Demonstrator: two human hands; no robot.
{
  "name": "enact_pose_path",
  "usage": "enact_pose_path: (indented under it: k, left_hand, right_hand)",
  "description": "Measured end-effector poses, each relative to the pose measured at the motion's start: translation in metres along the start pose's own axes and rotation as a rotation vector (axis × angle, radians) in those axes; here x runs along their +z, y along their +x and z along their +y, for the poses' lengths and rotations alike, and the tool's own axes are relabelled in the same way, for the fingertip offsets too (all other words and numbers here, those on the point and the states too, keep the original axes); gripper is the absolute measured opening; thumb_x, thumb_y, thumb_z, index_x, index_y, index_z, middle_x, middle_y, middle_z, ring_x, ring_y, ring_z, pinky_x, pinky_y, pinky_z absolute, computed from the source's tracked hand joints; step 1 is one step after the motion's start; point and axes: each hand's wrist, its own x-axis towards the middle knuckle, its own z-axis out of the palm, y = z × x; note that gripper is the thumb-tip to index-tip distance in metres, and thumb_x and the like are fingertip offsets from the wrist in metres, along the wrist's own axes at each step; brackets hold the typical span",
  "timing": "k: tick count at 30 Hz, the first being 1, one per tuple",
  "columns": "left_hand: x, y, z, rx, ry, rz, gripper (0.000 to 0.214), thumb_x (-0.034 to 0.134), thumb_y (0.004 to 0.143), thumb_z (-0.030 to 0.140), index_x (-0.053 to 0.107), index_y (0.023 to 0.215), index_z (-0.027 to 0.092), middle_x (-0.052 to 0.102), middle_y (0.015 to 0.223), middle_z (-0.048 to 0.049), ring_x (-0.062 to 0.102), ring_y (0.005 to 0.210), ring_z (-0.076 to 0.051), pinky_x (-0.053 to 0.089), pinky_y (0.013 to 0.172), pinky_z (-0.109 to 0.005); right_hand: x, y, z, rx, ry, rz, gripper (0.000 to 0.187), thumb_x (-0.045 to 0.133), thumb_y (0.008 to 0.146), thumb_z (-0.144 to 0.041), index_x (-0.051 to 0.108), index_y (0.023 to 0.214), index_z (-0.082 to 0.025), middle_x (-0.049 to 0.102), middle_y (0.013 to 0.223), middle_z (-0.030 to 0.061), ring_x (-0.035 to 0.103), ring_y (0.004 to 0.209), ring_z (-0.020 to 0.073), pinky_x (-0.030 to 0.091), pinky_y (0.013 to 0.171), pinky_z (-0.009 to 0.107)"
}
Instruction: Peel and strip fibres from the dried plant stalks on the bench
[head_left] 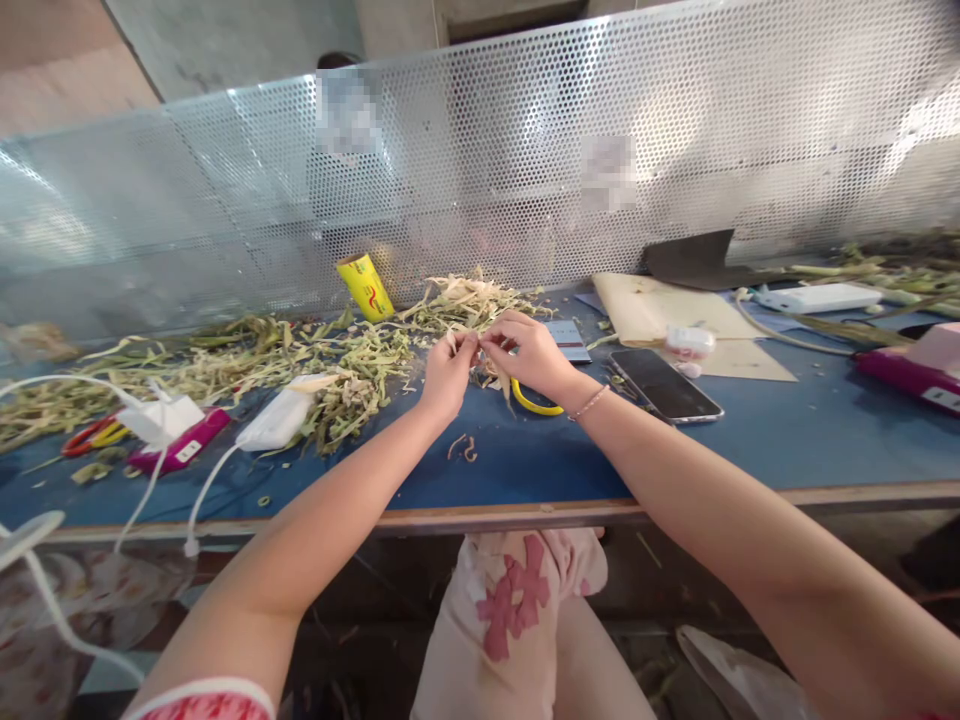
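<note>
My left hand (445,378) and my right hand (531,354) meet over the blue table, fingertips pinched together. Between them is a pale, dry plant piece (496,378), partly covered by the fingers. A heap of dried stalks and leaves (480,296) lies just beyond my hands, and more greenish dried plants (352,385) spread to the left. Below my right hand shows the yellow loop handle (536,403) of what looks like scissors; their blades are hidden. A few dry scraps (466,450) rest nearer the table edge.
A yellow tube (365,287) leans near the perforated metal screen (480,150). To the right lie a phone (666,384), a small white case (690,342) and cardboard (667,308). White chargers (279,415) with cables and a magenta box (180,442) are on the left.
</note>
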Motion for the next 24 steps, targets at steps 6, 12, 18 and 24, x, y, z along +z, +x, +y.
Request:
enact_pose_path:
  k: [6, 12, 18, 24]
  left_hand:
    - [-0.0002, 0.0004, 0.0010, -0.010, -0.034, 0.018, 0.026, 0.061, 0.068, 0.040, 0.051, 0.062, 0.016, 0.044, 0.053, 0.0044, 0.042, 0.051, -0.006, 0.036, 0.052, -0.019]
    - [0.0004, -0.0010, 0.0045, -0.038, -0.097, -0.001, 0.024, 0.064, 0.066, 0.036, 0.052, 0.062, 0.016, 0.046, 0.057, 0.0041, 0.042, 0.054, -0.005, 0.037, 0.054, -0.019]
    - [-0.0021, -0.0006, 0.0020, 0.033, -0.064, -0.046, 0.022, 0.062, 0.069, 0.035, 0.051, 0.063, 0.016, 0.044, 0.057, 0.0039, 0.041, 0.055, -0.006, 0.036, 0.055, -0.020]
    - [-0.0041, 0.0016, -0.0027, 0.085, -0.003, -0.076, 0.022, 0.060, 0.071, 0.036, 0.053, 0.064, 0.016, 0.046, 0.057, 0.0032, 0.042, 0.054, -0.007, 0.035, 0.055, -0.021]
  right_hand:
    - [0.0014, 0.0013, -0.0020, 0.113, 0.095, -0.015, 0.013, 0.049, 0.076, -0.020, 0.056, 0.065, -0.016, 0.053, 0.070, 0.0030, 0.050, 0.066, 0.0117, 0.041, 0.057, 0.024]
    - [0.0018, 0.0024, -0.0028, 0.273, 0.172, 0.001, 0.016, 0.049, 0.074, -0.025, 0.051, 0.061, -0.016, 0.048, 0.060, -0.0005, 0.043, 0.058, 0.0097, 0.036, 0.056, 0.025]
    - [0.0040, 0.0045, 0.0030, 0.529, 0.468, 0.019, 0.016, 0.051, 0.073, -0.032, 0.049, 0.066, -0.017, 0.045, 0.057, -0.0034, 0.042, 0.053, 0.0079, 0.038, 0.052, 0.023]
    - [0.0053, 0.0043, 0.0040, 0.533, 0.536, 0.006, 0.020, 0.059, 0.067, -0.036, 0.052, 0.069, -0.017, 0.050, 0.062, -0.0028, 0.047, 0.057, 0.0083, 0.041, 0.055, 0.023]
